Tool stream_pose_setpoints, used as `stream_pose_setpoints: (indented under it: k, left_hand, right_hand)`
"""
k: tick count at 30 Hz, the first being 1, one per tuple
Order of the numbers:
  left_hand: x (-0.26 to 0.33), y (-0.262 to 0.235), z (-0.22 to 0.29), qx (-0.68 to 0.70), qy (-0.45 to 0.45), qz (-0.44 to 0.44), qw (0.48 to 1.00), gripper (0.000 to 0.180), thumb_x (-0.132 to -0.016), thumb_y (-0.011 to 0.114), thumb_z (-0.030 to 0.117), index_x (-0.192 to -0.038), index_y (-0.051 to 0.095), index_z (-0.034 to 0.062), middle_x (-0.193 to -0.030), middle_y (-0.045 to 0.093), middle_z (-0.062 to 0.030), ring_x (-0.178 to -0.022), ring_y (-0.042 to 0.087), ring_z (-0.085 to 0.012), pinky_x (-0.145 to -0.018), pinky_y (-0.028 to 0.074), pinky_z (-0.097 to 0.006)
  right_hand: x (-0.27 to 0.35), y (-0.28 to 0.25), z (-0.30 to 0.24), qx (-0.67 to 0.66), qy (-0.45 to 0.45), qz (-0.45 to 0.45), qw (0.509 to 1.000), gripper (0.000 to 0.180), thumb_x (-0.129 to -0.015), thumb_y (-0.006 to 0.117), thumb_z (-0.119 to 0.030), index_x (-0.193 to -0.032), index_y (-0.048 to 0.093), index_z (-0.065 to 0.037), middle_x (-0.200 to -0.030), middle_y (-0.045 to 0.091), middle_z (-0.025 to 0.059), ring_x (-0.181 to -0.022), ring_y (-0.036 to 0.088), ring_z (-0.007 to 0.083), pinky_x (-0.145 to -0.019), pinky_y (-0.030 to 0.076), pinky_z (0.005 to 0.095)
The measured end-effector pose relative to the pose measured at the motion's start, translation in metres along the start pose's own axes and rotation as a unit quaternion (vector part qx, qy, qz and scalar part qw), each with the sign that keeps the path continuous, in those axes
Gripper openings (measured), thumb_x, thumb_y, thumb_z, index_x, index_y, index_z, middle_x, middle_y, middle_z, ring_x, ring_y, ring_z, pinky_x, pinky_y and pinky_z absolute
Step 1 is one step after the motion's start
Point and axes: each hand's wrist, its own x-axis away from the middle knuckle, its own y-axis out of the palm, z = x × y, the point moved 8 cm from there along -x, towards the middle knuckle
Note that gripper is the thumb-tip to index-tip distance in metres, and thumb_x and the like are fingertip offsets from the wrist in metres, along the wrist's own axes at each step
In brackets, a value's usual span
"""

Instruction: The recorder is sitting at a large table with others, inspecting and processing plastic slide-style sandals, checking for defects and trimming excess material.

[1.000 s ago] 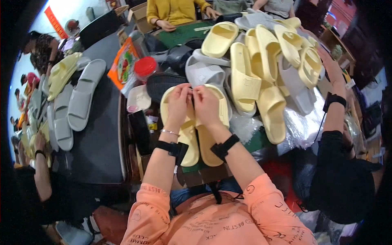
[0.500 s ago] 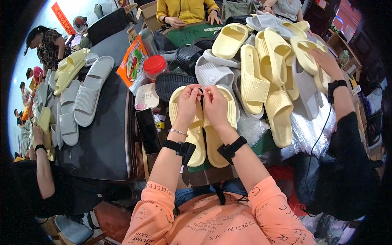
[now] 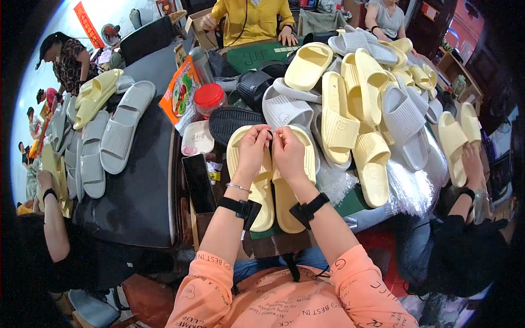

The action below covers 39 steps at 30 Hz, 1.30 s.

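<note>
Above a pair of pale yellow slippers, my two hands meet fingertip to fingertip. My left hand (image 3: 254,146) is closed in a pinch, and so is my right hand (image 3: 288,150). Something small and dark shows between the fingertips, too small to name. Below the hands lie the left slipper (image 3: 262,212) and the right slipper (image 3: 286,209), side by side, their upper ends partly hidden by my hands and wrists. Just beyond them lies a black slipper (image 3: 232,124), sole up.
A pile of yellow and grey slippers (image 3: 339,115) rises on the right. At left are a red-lidded jar (image 3: 210,97), an orange packet (image 3: 181,93), a white dish (image 3: 198,138) and a phone (image 3: 199,183). A co-worker's hand (image 3: 472,164) touches yellow slippers at far right.
My hands keep the same pinch over the slippers. The co-worker's hand at right has left the pile and is now on yellow slippers farther right. The person in yellow has raised one hand.
</note>
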Motion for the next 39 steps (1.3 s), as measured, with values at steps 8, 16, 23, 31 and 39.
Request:
stream_pose_setpoints:
  k: [8, 16, 23, 31, 39]
  left_hand:
    - [0.010, -0.001, 0.001, 0.001, -0.036, 0.013, 0.999, 0.016, -0.087, 0.051, 0.011, -0.097, 0.056, 0.0000, -0.077, 0.053, 0.0026, -0.066, 0.046, -0.0034, -0.058, 0.038, -0.016]
    - [0.006, -0.005, -0.007, 0.030, -0.013, -0.001, 0.999, 0.008, -0.087, 0.051, 0.010, -0.090, 0.053, 0.0026, -0.074, 0.053, 0.0012, -0.064, 0.047, -0.0050, -0.059, 0.038, -0.016]
    - [0.004, -0.010, -0.007, -0.011, -0.005, -0.013, 1.000, 0.008, -0.087, 0.052, 0.012, -0.088, 0.053, 0.0040, -0.072, 0.052, 0.0031, -0.061, 0.044, -0.0033, -0.056, 0.036, -0.016]
    - [0.004, -0.001, -0.011, 0.006, -0.006, -0.021, 1.000, 0.007, -0.087, 0.052, 0.012, -0.086, 0.054, 0.0055, -0.074, 0.052, 0.0030, -0.062, 0.046, -0.0033, -0.056, 0.037, -0.016]
    - [0.003, -0.022, -0.011, 0.008, 0.037, 0.044, 0.998, 0.008, -0.090, 0.045, 0.011, -0.086, 0.048, 0.0052, -0.068, 0.050, -0.0005, -0.057, 0.045, -0.0062, -0.052, 0.037, -0.018]
  right_hand:
    - [0.008, -0.003, 0.000, -0.019, -0.009, 0.028, 0.999, 0.010, -0.084, 0.051, -0.014, -0.084, 0.053, -0.004, -0.069, 0.055, 0.0146, -0.064, 0.055, 0.0309, -0.056, 0.042, 0.0362]
    - [0.009, -0.006, -0.005, -0.021, -0.008, 0.015, 1.000, 0.008, -0.082, 0.053, -0.012, -0.086, 0.053, -0.005, -0.073, 0.057, 0.0131, -0.068, 0.056, 0.0296, -0.059, 0.043, 0.0350]
    - [0.008, 0.001, -0.001, -0.016, -0.027, 0.022, 0.999, 0.009, -0.082, 0.052, -0.014, -0.082, 0.053, -0.005, -0.072, 0.056, 0.0140, -0.069, 0.055, 0.0307, -0.060, 0.042, 0.0369]
    - [0.009, -0.003, 0.000, -0.002, 0.000, 0.017, 1.000, 0.007, -0.081, 0.052, -0.013, -0.083, 0.053, -0.006, -0.071, 0.056, 0.0137, -0.068, 0.055, 0.0316, -0.059, 0.043, 0.0380]
    - [0.026, -0.031, -0.085, 0.187, -0.114, -0.110, 0.969, 0.015, -0.078, 0.053, -0.012, -0.089, 0.055, -0.002, -0.076, 0.057, 0.0154, -0.077, 0.054, 0.0323, -0.068, 0.043, 0.0412]
